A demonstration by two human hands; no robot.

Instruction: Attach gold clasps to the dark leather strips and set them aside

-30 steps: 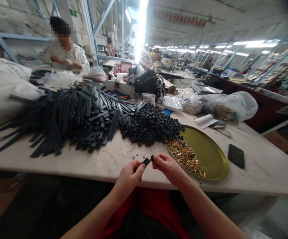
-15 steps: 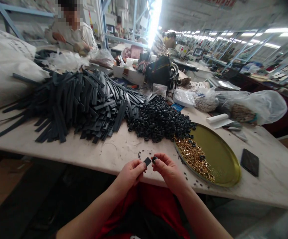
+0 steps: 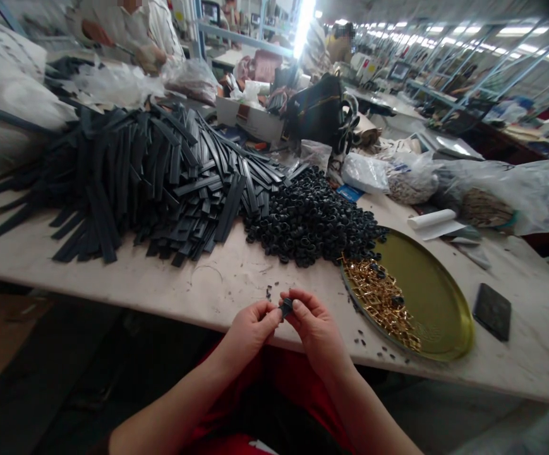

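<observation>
Just over the table's front edge, my left hand (image 3: 254, 327) pinches a dark strap (image 3: 283, 311), whose short end sticks out past the fingertips. My right hand (image 3: 316, 327) grips a small black loop (image 3: 288, 304) between thumb and fingers. Loop and strap meet between the two hands; whether the strap end is inside the loop is too small to tell. Beyond the hands lies a heap of similar black loops (image 3: 309, 218). To its left spreads a big pile of flat dark straps (image 3: 160, 180).
A round gold-coloured tray (image 3: 438, 284) on the right holds many gold metal buckles (image 3: 381, 300). Farther right lies a black phone (image 3: 492, 311). Plastic bags (image 3: 534, 193), a black bag (image 3: 316, 114) and a white roll (image 3: 433, 219) stand behind. A co-worker (image 3: 132, 31) is across the table.
The black loop in my right hand and the strap end in my left hand, apart before, have come together. The whole view has shifted slightly downward.
</observation>
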